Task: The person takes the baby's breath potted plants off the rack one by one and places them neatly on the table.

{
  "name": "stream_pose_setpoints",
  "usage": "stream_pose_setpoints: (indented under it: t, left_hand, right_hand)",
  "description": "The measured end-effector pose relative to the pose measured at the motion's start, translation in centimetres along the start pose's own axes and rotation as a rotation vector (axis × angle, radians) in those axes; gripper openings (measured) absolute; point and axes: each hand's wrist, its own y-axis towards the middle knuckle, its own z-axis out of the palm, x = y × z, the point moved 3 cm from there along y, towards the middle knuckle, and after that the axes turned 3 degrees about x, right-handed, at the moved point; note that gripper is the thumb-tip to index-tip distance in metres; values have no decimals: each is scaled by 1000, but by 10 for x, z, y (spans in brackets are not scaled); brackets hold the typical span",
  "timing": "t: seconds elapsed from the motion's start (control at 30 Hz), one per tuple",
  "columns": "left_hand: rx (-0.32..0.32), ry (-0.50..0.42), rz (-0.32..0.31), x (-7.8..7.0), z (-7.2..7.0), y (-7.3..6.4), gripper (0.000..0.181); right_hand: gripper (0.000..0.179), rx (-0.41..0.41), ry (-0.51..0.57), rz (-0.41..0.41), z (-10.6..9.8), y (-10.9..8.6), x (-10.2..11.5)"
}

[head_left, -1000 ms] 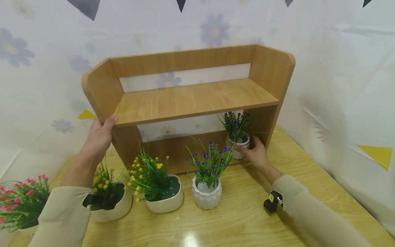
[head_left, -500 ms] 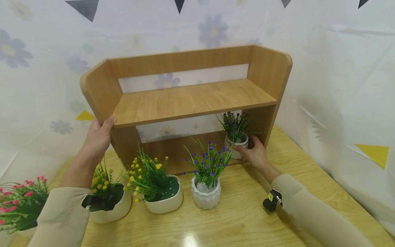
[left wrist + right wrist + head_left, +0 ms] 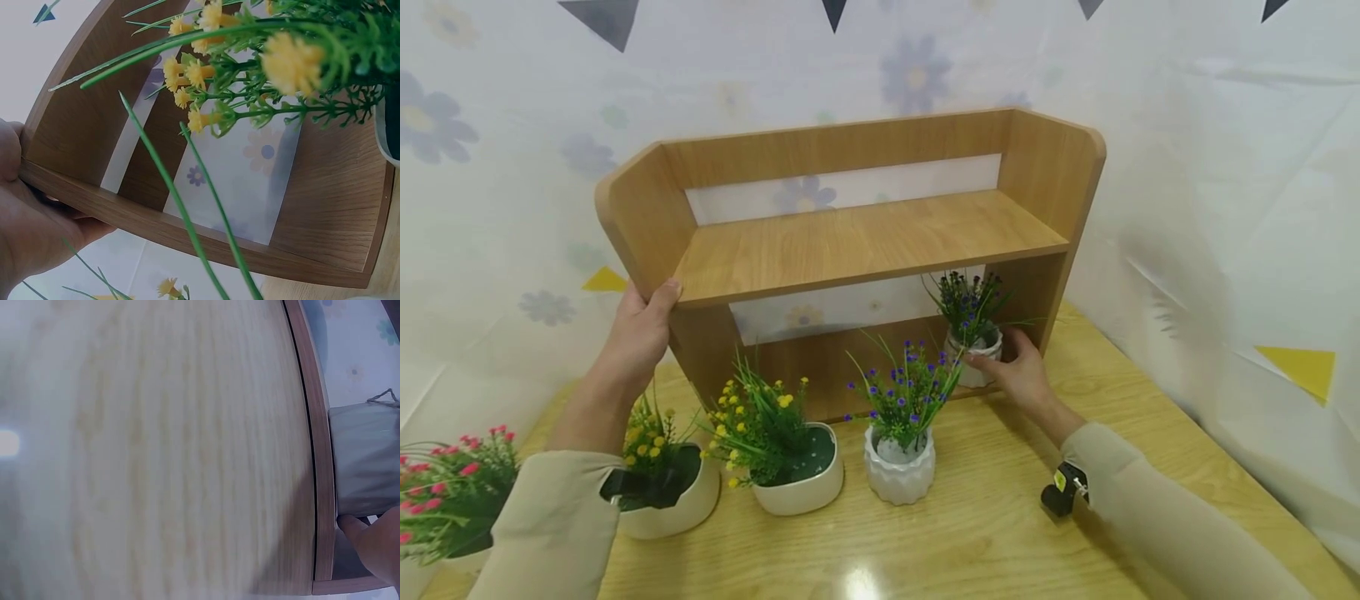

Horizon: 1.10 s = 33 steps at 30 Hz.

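Note:
A two-tier wooden shelf stands on the table. My left hand grips the edge of its left side panel, thumb at the front where the upper board meets it. On the lower tier, at the right end, sits a white pot with small dark purple flowers. My right hand holds this pot, thumb across its front and fingers round its right side. In the right wrist view the pot stands just behind the shelf's front rail, my thumb near its base. Yellow flowers partly cover the shelf in the left wrist view.
In front of the shelf stand a white ribbed pot with purple flowers and two cream planters with yellow flowers, one being an oval planter. Pink flowers are at the far left. A patterned cloth hangs behind.

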Motion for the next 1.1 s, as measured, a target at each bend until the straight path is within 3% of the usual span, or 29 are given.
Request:
stream_pose_setpoints:
  t: [0.23,0.5,0.67,1.1]
  left_hand:
    - [-9,-12,-5,2,0,3,61]
    - [-13,-18,2,1,1,2,61]
    - [-24,-15,5,0,1,3,60]
    - [-31,-25,4,0,2,2,61]
  right_hand:
    - [74,37,21,-33,-3,-20,30]
    - [73,46,68,-99,-5,-15,2]
    - [69,65,88,-115,-4,-19,5]
    - [73,85,13,-88,-8,-38,10]
